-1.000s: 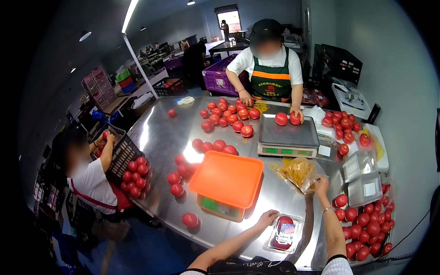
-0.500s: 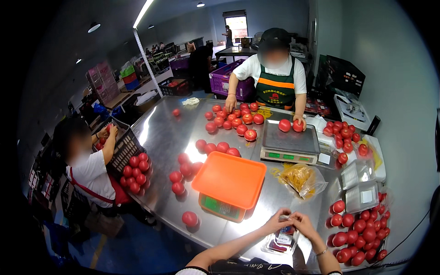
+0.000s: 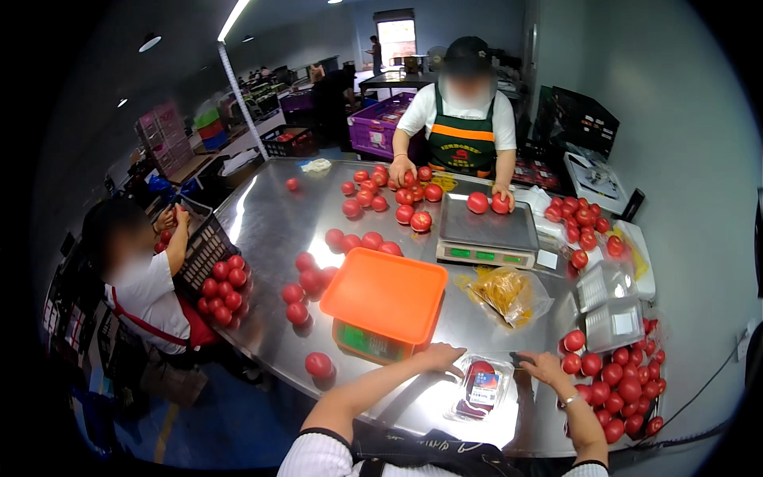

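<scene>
Hands [image 3: 439, 358], together earlier, now flank the package [image 3: 482, 387].

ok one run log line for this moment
left hand: left of clear box; right hand: right of it; box: red contents, label on top; beyond: yellow bands

Labelled clear box lying in the lower right

A clear plastic box [image 3: 506, 381] is lying flat in the lower right of the frame, its far end slanting slightly rightward. It is appearing closed. Dark red tomatoes [image 3: 480, 368] are showing through the plastic, and a white, blue and red label [image 3: 483, 389] is covering the middle of its top.
</scene>
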### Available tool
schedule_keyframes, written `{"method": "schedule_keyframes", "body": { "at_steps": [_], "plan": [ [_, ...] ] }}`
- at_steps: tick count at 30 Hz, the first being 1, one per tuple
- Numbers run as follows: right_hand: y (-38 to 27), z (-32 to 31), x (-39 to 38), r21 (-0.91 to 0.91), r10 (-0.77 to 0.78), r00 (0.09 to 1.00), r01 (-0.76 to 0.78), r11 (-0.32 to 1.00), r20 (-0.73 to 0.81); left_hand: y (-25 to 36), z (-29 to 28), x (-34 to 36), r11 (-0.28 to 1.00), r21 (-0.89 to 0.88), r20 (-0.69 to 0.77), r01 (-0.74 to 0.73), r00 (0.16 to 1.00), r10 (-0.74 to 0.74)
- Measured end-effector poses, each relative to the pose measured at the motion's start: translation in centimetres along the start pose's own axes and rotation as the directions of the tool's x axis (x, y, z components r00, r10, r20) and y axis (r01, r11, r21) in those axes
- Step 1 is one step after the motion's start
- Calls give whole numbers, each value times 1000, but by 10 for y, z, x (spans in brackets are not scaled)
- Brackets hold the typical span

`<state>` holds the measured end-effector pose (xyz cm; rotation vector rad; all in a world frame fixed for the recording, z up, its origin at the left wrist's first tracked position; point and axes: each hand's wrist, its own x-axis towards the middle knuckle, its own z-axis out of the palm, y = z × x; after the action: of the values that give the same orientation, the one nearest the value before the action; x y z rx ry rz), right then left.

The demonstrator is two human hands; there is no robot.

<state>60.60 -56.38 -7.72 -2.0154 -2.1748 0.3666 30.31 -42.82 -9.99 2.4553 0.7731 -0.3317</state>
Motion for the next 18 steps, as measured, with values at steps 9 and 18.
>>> {"method": "schedule_keyframes", "body": {
  "at_steps": [9,18],
  "plan": [
    [-74,135,-88,908,480,771,-349,-232,419,49,70,-18,364,-921,222,141,956,193],
    [-223,32,-159,979,839,507,75,187,-199,89,78,-45,49,-995,-56,-87,889,454]
  ]
}}
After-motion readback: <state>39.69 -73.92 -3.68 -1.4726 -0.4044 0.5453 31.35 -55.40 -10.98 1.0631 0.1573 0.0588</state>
